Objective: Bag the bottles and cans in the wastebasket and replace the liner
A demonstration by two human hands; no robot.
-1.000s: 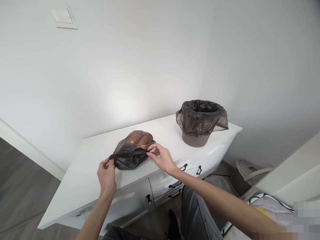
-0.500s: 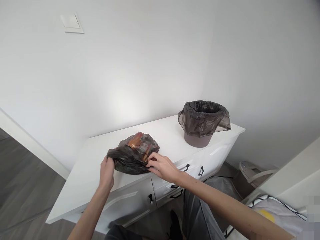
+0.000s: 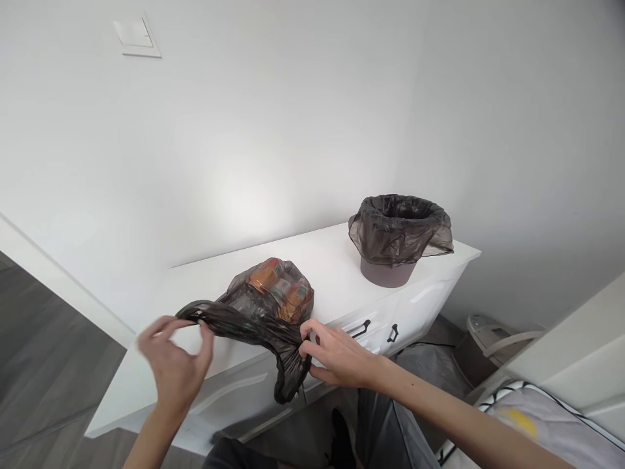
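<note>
A dark, see-through garbage bag (image 3: 244,301) with orange-and-red packets inside lies on the white cabinet top (image 3: 322,260). My left hand (image 3: 178,358) is at the bag's left end, thumb and forefinger curved together on the gathered plastic edge. At the other end, my right hand (image 3: 336,352) pinches the bunched plastic. A loose flap of the bag hangs below that grip, over the cabinet's front edge. To the right on the same top stands a brown trash can (image 3: 385,275), lined with another dark bag (image 3: 398,238) folded over its rim.
Behind the cabinet rises a white wall with a light switch (image 3: 137,36). Black drawer handles (image 3: 361,327) stick out from the cabinet front. A brown lidded bin (image 3: 488,345) stands on the floor at right, near a patterned cloth pad (image 3: 541,417).
My left hand has moved left and slightly down, stretching the bag's gathered edge. A flap now hangs below my right hand, which has shifted slightly right and down. More of the packets shows.
</note>
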